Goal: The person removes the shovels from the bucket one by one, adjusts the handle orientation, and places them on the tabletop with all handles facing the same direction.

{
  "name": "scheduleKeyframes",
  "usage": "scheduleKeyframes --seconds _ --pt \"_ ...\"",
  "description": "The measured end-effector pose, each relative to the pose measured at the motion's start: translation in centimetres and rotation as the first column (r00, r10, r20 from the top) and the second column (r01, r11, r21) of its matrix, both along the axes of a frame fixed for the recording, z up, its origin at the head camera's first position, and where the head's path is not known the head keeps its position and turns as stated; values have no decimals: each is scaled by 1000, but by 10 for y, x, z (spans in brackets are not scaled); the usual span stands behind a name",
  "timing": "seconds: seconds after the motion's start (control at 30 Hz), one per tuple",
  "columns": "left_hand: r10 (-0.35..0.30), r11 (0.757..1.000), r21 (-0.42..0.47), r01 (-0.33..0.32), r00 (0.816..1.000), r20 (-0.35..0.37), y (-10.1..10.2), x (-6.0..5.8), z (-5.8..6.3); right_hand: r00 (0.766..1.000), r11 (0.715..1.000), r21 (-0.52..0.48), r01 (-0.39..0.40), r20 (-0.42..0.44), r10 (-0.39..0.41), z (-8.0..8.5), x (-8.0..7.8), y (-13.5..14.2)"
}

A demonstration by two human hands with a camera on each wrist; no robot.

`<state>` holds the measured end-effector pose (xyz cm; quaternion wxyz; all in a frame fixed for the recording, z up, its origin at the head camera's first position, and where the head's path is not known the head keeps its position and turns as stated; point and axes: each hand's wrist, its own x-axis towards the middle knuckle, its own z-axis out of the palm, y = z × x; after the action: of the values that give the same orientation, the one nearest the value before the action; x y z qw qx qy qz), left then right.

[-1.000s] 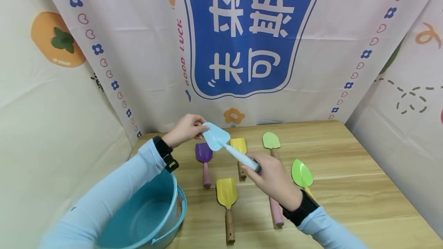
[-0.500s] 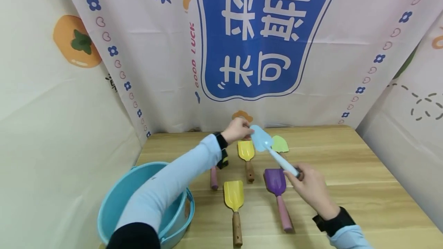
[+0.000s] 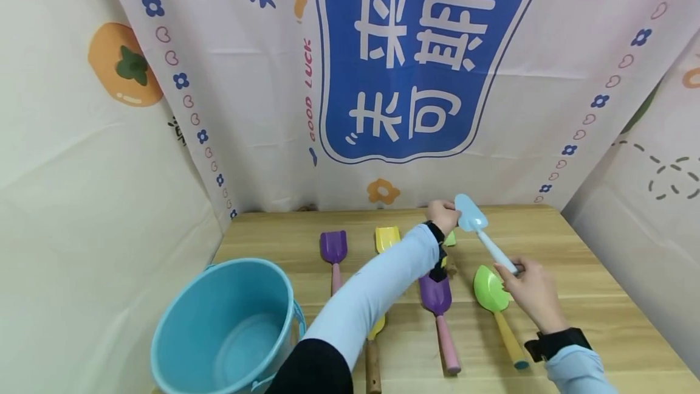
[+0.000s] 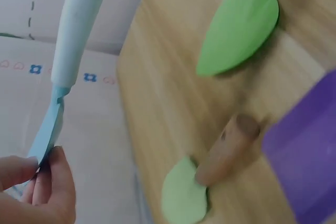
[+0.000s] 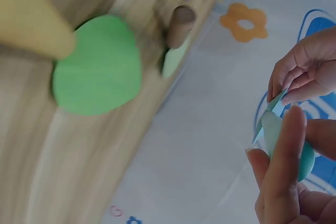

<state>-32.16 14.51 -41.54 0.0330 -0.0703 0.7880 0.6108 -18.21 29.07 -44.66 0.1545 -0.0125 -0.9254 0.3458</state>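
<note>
A light blue toy shovel (image 3: 471,217) is held up over the back right of the table by both hands. My left hand (image 3: 442,216) pinches the edge of its blade between thumb and fingers, as the left wrist view shows too. Around the end of its pale handle (image 4: 81,30), the fingers of my right hand (image 3: 531,297) are curled. Below the right hand lies a green shovel (image 3: 488,287) with a yellow handle. Under the left wrist are a purple shovel (image 3: 435,295) with a pink handle and a pale green shovel (image 4: 184,192), mostly hidden in the head view.
A blue bucket (image 3: 164,345) stands at the left of the wooden table. Another purple shovel (image 3: 333,247) and a yellow shovel (image 3: 387,236) lie at the back. A second yellow shovel's wooden handle (image 3: 373,369) shows beneath the left sleeve. Printed cloth (image 3: 262,181) hangs behind.
Both hands have carried the light blue shovel to the right across the table. The left arm has swung away from the bucket, now crossing the middle, and the green shovel is uncovered.
</note>
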Motion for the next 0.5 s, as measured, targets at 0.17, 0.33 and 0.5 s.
scheduleKeyframes --seconds 0.17,0.33,0.5 --pt "54 978 199 -68 996 75 30 2 -14 999 1000 -3 20 50 -20 -6 -7 21" --pt "39 952 296 -72 992 117 47 1 -26 996 999 4 41 77 -41 -14 -13 35" --pt "-74 857 514 -19 984 161 53 3 -43 990 998 -1 62 127 -61 -28 -15 46"
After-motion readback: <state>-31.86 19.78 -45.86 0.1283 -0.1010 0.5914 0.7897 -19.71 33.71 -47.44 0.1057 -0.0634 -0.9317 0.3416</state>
